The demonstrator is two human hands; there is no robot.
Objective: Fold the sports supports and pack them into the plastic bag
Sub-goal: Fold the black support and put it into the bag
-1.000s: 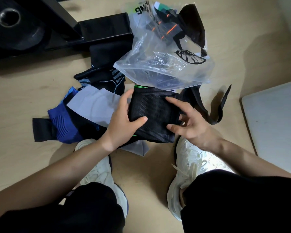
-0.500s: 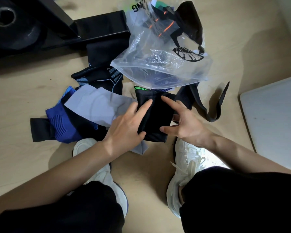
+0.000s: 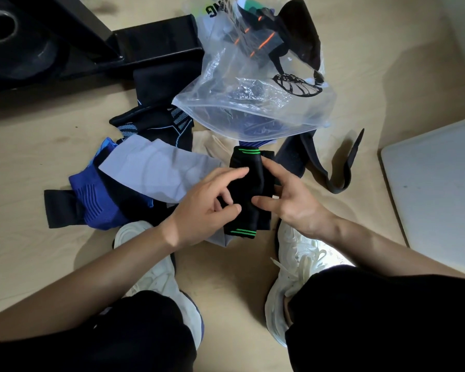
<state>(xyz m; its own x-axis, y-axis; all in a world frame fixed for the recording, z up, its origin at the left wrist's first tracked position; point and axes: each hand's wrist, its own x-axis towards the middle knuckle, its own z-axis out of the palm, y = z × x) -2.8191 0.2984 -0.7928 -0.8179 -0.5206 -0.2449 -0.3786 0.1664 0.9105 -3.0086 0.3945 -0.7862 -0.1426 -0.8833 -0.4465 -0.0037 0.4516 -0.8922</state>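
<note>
Below the plastic bag (image 3: 253,114) at centre frame, left hand (image 3: 207,202) and right hand (image 3: 290,196) pinch the folded black support (image 3: 247,187), seemingly soft, light and springy, best gripped across its doubled middle.

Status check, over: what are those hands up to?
Left hand and right hand both grip the black green-striped support, folded narrow. Plastic bag lies just beyond it. Nothing in the way.

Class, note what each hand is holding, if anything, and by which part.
The left hand and right hand both pinch the folded black support around its middle, one from each side; its green-striped ends are free.
</note>
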